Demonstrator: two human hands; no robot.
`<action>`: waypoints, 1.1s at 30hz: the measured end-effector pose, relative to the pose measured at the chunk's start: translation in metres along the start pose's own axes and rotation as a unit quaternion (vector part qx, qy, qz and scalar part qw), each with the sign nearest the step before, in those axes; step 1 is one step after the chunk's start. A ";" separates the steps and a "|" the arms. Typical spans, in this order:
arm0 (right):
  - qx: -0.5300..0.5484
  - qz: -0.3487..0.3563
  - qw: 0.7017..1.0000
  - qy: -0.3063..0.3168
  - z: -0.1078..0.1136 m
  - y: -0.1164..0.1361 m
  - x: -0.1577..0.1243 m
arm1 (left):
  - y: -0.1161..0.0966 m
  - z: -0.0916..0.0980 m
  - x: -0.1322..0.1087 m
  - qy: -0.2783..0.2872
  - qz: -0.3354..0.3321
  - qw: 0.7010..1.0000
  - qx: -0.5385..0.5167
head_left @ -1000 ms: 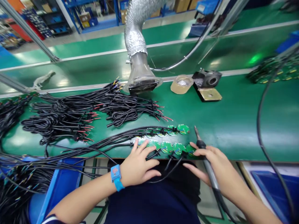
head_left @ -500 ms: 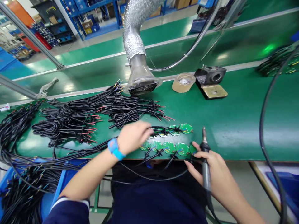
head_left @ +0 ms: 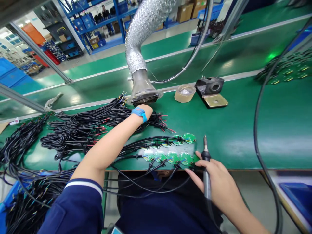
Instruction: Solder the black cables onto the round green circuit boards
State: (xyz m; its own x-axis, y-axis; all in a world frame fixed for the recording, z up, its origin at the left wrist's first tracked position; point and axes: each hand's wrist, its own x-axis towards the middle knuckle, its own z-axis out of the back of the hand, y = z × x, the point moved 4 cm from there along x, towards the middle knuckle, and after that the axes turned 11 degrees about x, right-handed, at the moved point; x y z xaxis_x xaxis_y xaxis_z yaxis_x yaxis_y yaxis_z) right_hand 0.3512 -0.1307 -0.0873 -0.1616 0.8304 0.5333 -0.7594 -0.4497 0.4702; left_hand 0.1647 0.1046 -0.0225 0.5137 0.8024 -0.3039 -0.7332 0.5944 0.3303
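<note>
Left hand [head_left: 148,110] reached cables [head_left: 114,115]; right fingers [head_left: 198,163] wrap soldering iron [head_left: 206,180].

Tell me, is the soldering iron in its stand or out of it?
Out. The right hand grips the soldering iron, tip forward, beside the green boards; the black stand sits apart, farther back.

One camera rides on the person's head and faces forward and down over the near edge of the green bench [head_left: 243,130]. It sits close: the left sleeve [head_left: 80,204] and the right hand [head_left: 216,185] with its soldering iron [head_left: 206,161] fill the bottom of the frame, the fume duct [head_left: 141,48] hangs top centre, and blue shelving [head_left: 84,21] shows far behind, upper left
</note>
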 end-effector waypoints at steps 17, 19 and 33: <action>-0.014 0.023 1.000 -0.007 0.005 0.004 0.004 | 0.017 -0.015 -0.140 -0.380 0.110 0.918 -0.022; -0.024 0.023 0.999 -0.007 0.007 0.005 0.005 | -0.015 -0.022 -0.132 -0.317 0.001 0.947 -0.047; -0.066 -0.002 0.998 -0.021 0.013 0.006 0.006 | -0.074 -0.019 -0.104 -0.330 -0.078 0.930 -0.144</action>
State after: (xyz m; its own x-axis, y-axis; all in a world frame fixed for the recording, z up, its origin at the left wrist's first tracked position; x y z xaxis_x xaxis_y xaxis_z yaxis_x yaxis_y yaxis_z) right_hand 0.3533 -0.1330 -0.0724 -0.1334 0.8168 0.5613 -0.8369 -0.3962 0.3777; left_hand 0.1570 -0.0235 -0.0320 0.7162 0.6213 0.3179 -0.6663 0.7442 0.0465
